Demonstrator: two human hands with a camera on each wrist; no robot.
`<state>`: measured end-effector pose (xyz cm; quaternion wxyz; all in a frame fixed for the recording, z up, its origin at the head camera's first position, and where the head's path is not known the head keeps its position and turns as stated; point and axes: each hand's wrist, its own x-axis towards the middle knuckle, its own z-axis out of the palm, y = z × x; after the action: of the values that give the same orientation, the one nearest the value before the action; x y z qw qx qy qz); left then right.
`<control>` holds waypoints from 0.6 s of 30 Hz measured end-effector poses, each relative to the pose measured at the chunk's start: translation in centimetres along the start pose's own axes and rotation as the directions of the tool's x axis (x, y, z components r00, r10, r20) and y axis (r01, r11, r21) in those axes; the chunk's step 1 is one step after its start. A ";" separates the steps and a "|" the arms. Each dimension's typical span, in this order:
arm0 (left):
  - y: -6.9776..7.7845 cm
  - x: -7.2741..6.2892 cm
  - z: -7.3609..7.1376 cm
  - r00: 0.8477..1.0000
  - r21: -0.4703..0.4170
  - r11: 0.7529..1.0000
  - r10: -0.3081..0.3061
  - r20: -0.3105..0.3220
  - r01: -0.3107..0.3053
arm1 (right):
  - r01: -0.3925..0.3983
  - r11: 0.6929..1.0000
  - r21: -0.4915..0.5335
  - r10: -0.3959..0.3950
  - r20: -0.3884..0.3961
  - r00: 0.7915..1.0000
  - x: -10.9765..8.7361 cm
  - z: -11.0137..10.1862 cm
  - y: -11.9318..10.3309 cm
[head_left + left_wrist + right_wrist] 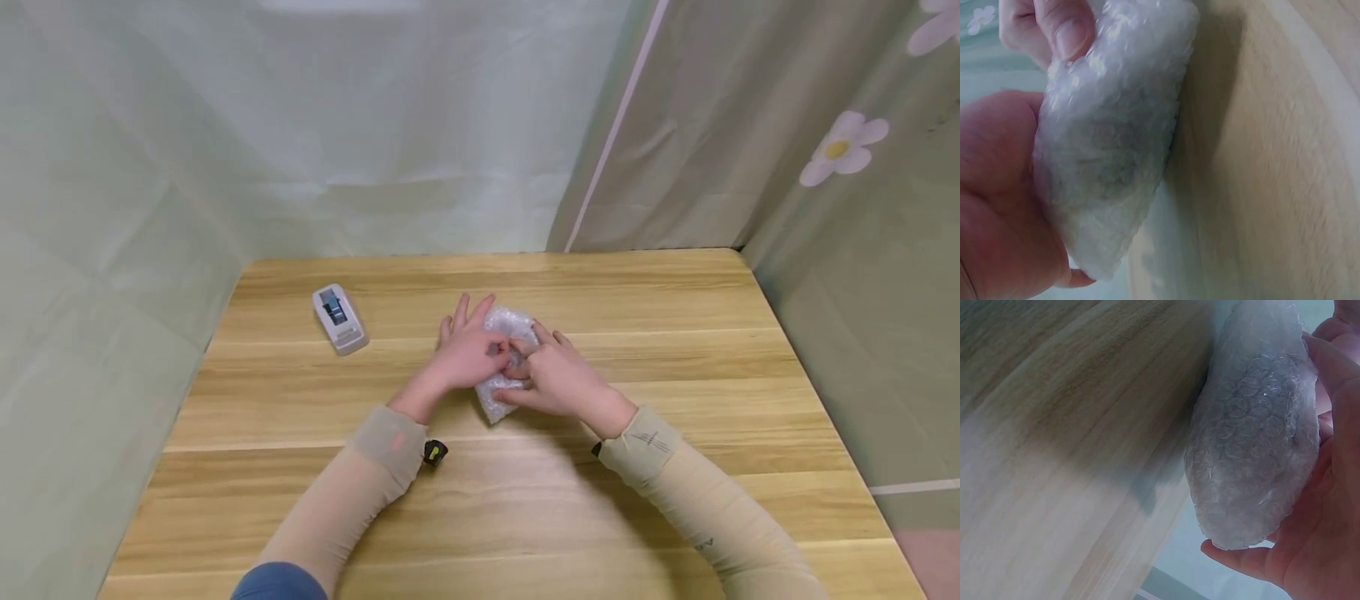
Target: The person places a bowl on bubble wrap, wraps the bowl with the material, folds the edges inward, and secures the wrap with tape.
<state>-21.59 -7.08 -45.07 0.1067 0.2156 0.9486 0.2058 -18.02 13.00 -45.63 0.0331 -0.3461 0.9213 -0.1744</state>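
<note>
A bubble-wrapped package [495,407] sits between my two hands over the middle of the wooden table. Its clear wrap shows a darker shape inside, blurred in the left wrist view. My left hand [468,354] holds the package's left side, thumb and forefinger together at the top of the wrap, other fingers spread outward. From the right, my right hand [562,379] grips the package, its fingertips on the wrap close to the left thumb. In the right wrist view, the bubble wrap [1247,456] lies against the palm and one finger bends under its end.
A white tape dispenser [341,319] rests on the wooden table [675,333] at the back left. Small black devices are at both wrists, the left one [435,452] with a yellow mark. Curtains [420,125] hang behind the table and along its sides.
</note>
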 end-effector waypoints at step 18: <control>1.3 1.4 1.0 0.983 0.236 0.957 -0.142 -0.117 0.166 | -0.006 0.999 -0.032 0.007 0.020 1.000 0.2 0.1 0.0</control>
<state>-22.07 -4.99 -45.53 0.0478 0.1422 0.9847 0.0886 -18.13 12.81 -45.72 0.0373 -0.3452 0.9247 -0.1561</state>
